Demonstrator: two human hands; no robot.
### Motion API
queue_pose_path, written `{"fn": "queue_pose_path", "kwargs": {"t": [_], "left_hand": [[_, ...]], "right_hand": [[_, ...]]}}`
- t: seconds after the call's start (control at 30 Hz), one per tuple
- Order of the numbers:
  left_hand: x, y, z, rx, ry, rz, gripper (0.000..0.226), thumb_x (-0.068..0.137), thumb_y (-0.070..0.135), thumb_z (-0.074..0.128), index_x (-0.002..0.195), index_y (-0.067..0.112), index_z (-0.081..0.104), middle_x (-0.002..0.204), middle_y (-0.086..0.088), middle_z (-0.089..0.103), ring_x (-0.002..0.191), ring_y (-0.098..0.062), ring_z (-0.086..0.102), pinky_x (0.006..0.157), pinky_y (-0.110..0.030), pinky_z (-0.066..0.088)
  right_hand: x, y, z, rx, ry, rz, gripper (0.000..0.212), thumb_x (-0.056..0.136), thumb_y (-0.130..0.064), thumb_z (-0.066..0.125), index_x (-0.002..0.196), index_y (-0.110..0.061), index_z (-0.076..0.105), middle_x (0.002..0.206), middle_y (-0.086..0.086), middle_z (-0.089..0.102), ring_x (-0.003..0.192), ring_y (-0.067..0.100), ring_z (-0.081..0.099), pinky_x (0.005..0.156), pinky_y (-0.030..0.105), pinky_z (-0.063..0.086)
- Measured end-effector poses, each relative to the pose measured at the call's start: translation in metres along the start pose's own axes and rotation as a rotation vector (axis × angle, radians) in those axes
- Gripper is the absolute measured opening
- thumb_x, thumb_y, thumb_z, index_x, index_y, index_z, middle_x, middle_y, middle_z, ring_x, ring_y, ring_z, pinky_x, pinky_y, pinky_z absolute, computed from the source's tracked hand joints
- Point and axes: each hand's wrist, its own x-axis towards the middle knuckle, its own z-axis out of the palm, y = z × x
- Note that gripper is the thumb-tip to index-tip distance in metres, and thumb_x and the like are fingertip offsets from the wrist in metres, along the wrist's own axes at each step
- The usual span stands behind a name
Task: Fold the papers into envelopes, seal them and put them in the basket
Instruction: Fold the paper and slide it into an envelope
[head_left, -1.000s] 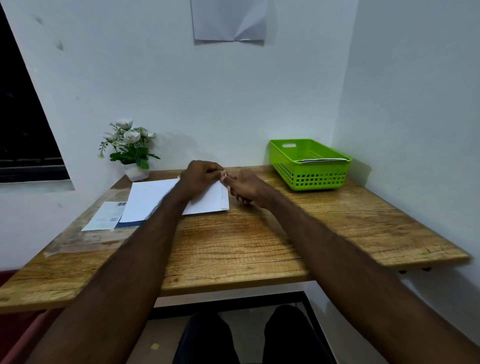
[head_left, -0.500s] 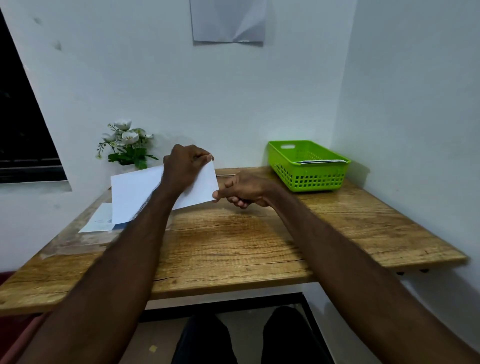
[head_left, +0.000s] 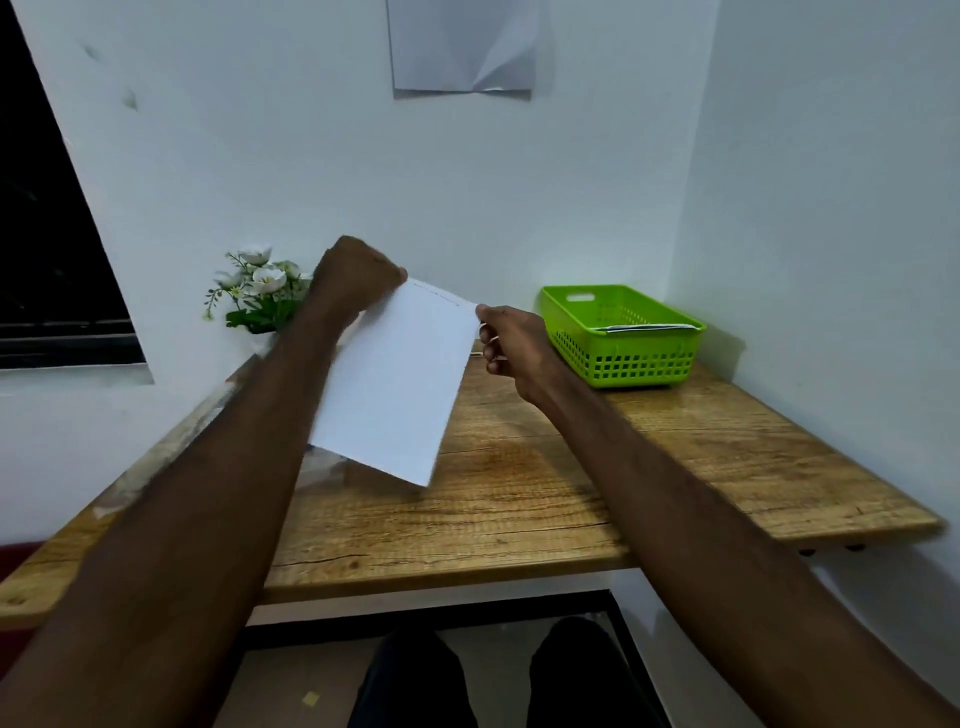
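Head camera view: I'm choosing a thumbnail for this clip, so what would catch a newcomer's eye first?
The white paper held up over the middle of the wooden table, pinched at its top corners by the left hand and the right hand. Next, the bright green basket at the table's far right by the wall, with a sheet inside, and the small white flowers at the far left.

One view only, head-worn, wide-angle. Looks forward and down over the table (head_left: 519, 519) toward the corner where two walls meet. Both forearms run in from the bottom edge, close to the lens. Knees show under the table's near edge. Frame edges bow.
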Motion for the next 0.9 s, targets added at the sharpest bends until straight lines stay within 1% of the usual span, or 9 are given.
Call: {"fn": "queue_pose_path", "kwargs": {"t": [0.07,0.13,0.23,0.3,0.43,0.57,0.67,0.73,0.9], "left_hand": [[-0.006,-0.010,0.013,-0.176,-0.058,-0.139,0.020,0.086,0.012,0.077,0.073,-0.001,0.067,0.060,-0.010,0.062,0.055,-0.015,0.059,0.044,-0.016,0.039],[-0.013,-0.025,0.030,-0.285,-0.082,-0.257,0.030,0.086,0.008,0.077,0.066,0.004,0.056,0.057,-0.010,0.054,0.036,-0.011,0.051,0.039,-0.016,0.038],[-0.024,-0.048,0.057,-0.299,-0.129,-0.369,0.029,0.089,0.009,0.076,0.070,0.004,0.056,0.071,-0.016,0.056,0.052,-0.022,0.054,0.055,-0.029,0.044],[-0.029,-0.057,0.067,-0.261,-0.154,-0.403,0.026,0.090,0.008,0.074,0.072,0.002,0.056,0.074,-0.018,0.057,0.057,-0.025,0.054,0.056,-0.030,0.044],[-0.033,-0.063,0.071,-0.106,-0.174,-0.352,0.025,0.089,0.012,0.074,0.082,-0.009,0.062,0.077,-0.023,0.065,0.070,-0.034,0.065,0.067,-0.039,0.050],[-0.039,-0.065,0.071,0.185,-0.223,-0.304,0.038,0.088,0.027,0.077,0.107,-0.005,0.071,0.104,-0.021,0.074,0.101,-0.038,0.071,0.091,-0.045,0.059],[-0.042,-0.063,0.070,0.383,-0.198,-0.290,0.044,0.086,0.033,0.079,0.115,0.001,0.068,0.116,-0.015,0.071,0.109,-0.033,0.067,0.088,-0.041,0.056],[-0.043,-0.063,0.070,0.442,-0.188,-0.297,0.043,0.084,0.032,0.081,0.115,0.004,0.069,0.114,-0.013,0.071,0.107,-0.031,0.066,0.086,-0.039,0.057],[-0.044,-0.063,0.074,0.458,-0.150,-0.295,0.045,0.077,0.036,0.087,0.106,0.006,0.072,0.101,-0.010,0.072,0.096,-0.028,0.068,0.068,-0.034,0.050]], "right_hand": [[0.002,0.002,-0.001,-0.031,0.070,0.020,0.018,0.089,-0.020,0.066,0.072,-0.017,0.065,0.056,-0.003,0.056,0.042,0.012,0.043,0.042,0.020,0.035],[0.005,0.004,-0.003,-0.080,0.113,0.024,0.020,0.086,-0.015,0.064,0.067,-0.015,0.059,0.054,-0.001,0.051,0.042,0.014,0.040,0.042,0.020,0.031],[0.009,0.015,-0.010,-0.241,0.119,-0.023,0.031,0.088,-0.013,0.061,0.060,-0.013,0.050,0.050,0.003,0.045,0.043,0.017,0.036,0.044,0.021,0.029],[0.012,0.022,-0.015,-0.446,0.101,-0.062,0.037,0.090,-0.016,0.060,0.055,-0.015,0.048,0.050,0.003,0.046,0.045,0.019,0.040,0.046,0.023,0.033],[0.018,0.031,-0.017,-0.951,0.119,-0.132,0.037,0.092,-0.025,0.060,0.058,-0.015,0.052,0.076,0.009,0.066,0.075,0.024,0.062,0.061,0.029,0.041],[0.018,0.037,-0.018,-1.121,0.094,-0.167,0.020,0.092,-0.024,0.057,0.076,-0.016,0.066,0.097,0.011,0.075,0.096,0.029,0.069,0.067,0.030,0.047],[0.020,0.040,-0.019,-1.185,0.090,-0.148,0.021,0.090,-0.023,0.058,0.097,-0.010,0.073,0.106,0.011,0.073,0.101,0.031,0.069,0.069,0.029,0.046],[0.020,0.043,-0.020,-1.197,0.071,-0.135,0.023,0.088,-0.021,0.059,0.102,-0.010,0.072,0.109,0.012,0.073,0.103,0.031,0.068,0.069,0.029,0.043],[0.017,0.042,-0.016,-1.135,0.054,-0.187,0.010,0.084,-0.021,0.060,0.085,-0.020,0.070,0.100,0.005,0.074,0.100,0.028,0.068,0.071,0.029,0.046]]}}
